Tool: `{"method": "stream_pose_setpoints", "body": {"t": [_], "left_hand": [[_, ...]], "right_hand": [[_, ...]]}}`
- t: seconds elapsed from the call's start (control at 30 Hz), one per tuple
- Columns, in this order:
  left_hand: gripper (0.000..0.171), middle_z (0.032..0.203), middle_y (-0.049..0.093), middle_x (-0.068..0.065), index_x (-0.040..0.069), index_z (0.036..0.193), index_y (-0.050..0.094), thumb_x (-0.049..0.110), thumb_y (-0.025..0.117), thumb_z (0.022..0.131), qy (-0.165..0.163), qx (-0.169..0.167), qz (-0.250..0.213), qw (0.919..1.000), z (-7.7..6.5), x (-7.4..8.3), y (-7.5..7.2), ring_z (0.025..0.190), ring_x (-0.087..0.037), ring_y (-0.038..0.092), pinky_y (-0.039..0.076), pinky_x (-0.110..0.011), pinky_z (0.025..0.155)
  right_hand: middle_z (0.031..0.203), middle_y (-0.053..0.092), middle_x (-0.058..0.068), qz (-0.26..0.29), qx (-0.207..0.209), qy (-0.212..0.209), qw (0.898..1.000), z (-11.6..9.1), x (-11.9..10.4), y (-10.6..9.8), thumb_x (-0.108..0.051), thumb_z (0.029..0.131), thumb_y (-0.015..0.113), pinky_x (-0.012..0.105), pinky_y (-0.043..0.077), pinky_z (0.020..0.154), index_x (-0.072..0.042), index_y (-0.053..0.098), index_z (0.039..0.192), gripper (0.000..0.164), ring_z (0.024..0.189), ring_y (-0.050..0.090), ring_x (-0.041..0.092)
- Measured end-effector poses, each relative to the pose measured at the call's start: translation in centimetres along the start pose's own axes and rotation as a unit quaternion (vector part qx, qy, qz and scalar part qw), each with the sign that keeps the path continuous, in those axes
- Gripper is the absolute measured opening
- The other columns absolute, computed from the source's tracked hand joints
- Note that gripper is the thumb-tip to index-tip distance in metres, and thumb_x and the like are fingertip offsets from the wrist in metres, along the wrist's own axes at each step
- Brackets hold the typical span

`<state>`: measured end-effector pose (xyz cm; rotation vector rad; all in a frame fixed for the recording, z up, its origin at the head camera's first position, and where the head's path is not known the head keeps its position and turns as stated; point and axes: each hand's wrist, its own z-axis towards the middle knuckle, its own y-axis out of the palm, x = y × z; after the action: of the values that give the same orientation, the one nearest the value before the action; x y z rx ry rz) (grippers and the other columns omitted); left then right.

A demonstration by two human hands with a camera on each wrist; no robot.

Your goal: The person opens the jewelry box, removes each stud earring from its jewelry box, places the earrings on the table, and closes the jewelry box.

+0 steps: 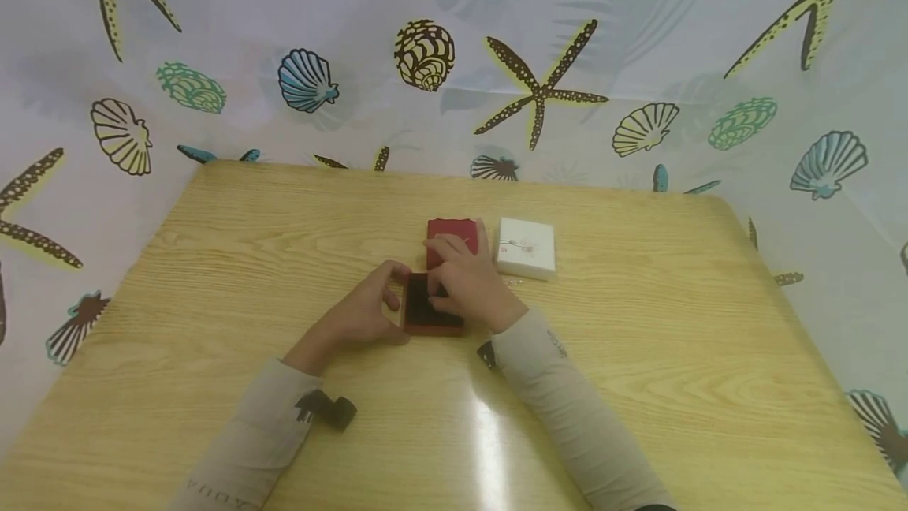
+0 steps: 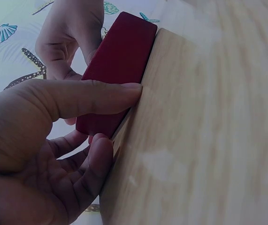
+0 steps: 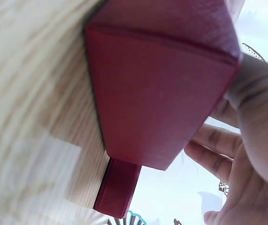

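Observation:
A small red box [image 1: 434,330] with a dark inside sits uncovered on the table. My left hand [image 1: 365,310] holds it at its left end. In the left wrist view the thumb [image 2: 101,97] lies along the red side wall and curled fingers come round the corner. My right hand [image 1: 471,282] reaches over the box from the right, thumb and fingertips down at the dark inside. In the right wrist view the box wall [image 3: 157,98] hides those fingertips, so I cannot tell whether they pinch anything. Several other right-hand fingers [image 3: 213,147] are loosely bent beyond the box.
A second red piece [image 1: 452,225], like a lid, lies just behind the box, partly covered by my right hand. To its right stands a white box [image 1: 526,247] with a printed flower design. Small shiny pieces [image 1: 514,282] lie in front of it. A shell-patterned cloth [image 1: 369,117] rises behind the table.

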<state>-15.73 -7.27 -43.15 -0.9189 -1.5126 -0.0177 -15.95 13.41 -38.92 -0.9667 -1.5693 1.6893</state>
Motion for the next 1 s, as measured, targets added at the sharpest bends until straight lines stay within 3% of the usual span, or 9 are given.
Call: {"method": "stream_pose_setpoints", "body": {"t": [0.23, 0.53, 1.0], "left_hand": [[0.087, 0.145, 0.046, -0.01, 0.012, 0.141, 0.038, 0.008, 0.087, 0.069, -0.004, -0.001, 0.005, 1.0, 0.0, 0.0, 0.0, 0.111, -0.028, 0.057, 0.048, -0.033, 0.082], [0.087, 0.144, 0.046, -0.01, 0.012, 0.141, 0.038, 0.009, 0.088, 0.069, -0.006, -0.001, 0.007, 1.0, 0.0, 0.1, 0.0, 0.111, -0.028, 0.057, 0.048, -0.033, 0.082], [0.088, 0.145, 0.045, -0.01, 0.011, 0.141, 0.038, 0.006, 0.086, 0.069, -0.007, 0.0, 0.001, 1.0, 0.0, 0.2, 0.1, 0.111, -0.028, 0.055, 0.047, -0.033, 0.081]], "right_hand": [[0.15, 0.051, 0.004, -0.006, -0.002, -0.01, 1.0, 0.0, 0.3, 0.0, -0.029, 0.079, 0.082, 0.069, -0.004, 0.118, -0.023, 0.075, 0.077, 0.01, 0.147, 0.037, 0.023], [0.148, 0.053, 0.005, 0.034, 0.002, -0.011, 0.999, -0.4, 0.9, -0.7, -0.026, 0.081, 0.081, 0.071, -0.002, 0.118, -0.023, 0.075, 0.077, 0.007, 0.145, 0.038, 0.024], [0.15, 0.05, 0.007, 0.065, -0.012, 0.054, 0.996, -2.4, 4.5, -3.4, -0.025, 0.082, 0.079, 0.075, -0.003, 0.115, -0.024, 0.075, 0.072, 0.01, 0.144, 0.04, 0.029]]}}
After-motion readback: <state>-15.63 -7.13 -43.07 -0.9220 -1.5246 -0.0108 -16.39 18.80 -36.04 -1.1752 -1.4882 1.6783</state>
